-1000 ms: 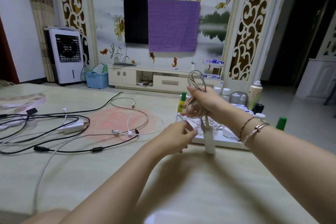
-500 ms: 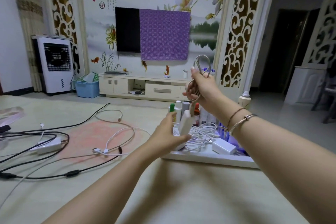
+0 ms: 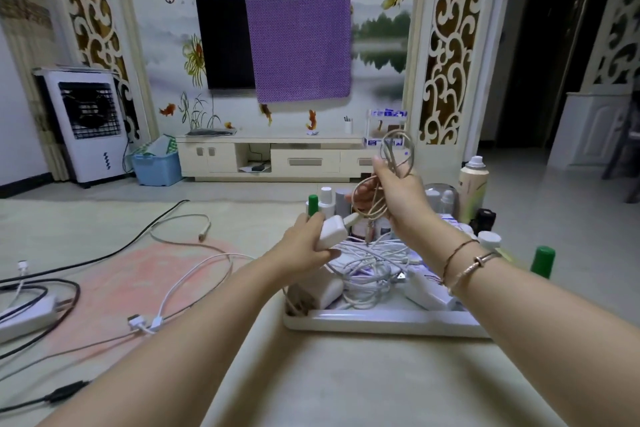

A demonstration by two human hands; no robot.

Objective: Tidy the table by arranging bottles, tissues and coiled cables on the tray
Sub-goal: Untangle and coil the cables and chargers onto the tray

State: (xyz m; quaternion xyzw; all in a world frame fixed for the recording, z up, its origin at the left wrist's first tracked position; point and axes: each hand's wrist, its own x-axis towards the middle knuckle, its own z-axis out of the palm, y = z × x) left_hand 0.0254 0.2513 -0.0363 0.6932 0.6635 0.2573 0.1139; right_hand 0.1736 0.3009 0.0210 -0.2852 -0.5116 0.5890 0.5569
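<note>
Glossy white plastic on the tray point(image 3: 381, 322), smooth rim catching light. The charger block point(image 3: 332, 231) looks matt white plastic. Coiled cable point(image 3: 396, 152) has a dull greyish, braided-looking sheath. The bench point(image 3: 346, 385) shows a smooth, faintly sheened beige surface.

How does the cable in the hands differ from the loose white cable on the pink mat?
The held cable is coiled into loops; the loose white cable sprawls uncoiled. The held cable hangs above the tray, gripped by the right hand, with the left hand holding its white adapter; the loose white cable lies untouched on the mat. The held one looks greyer. Both are thin charging-type cables.
</note>
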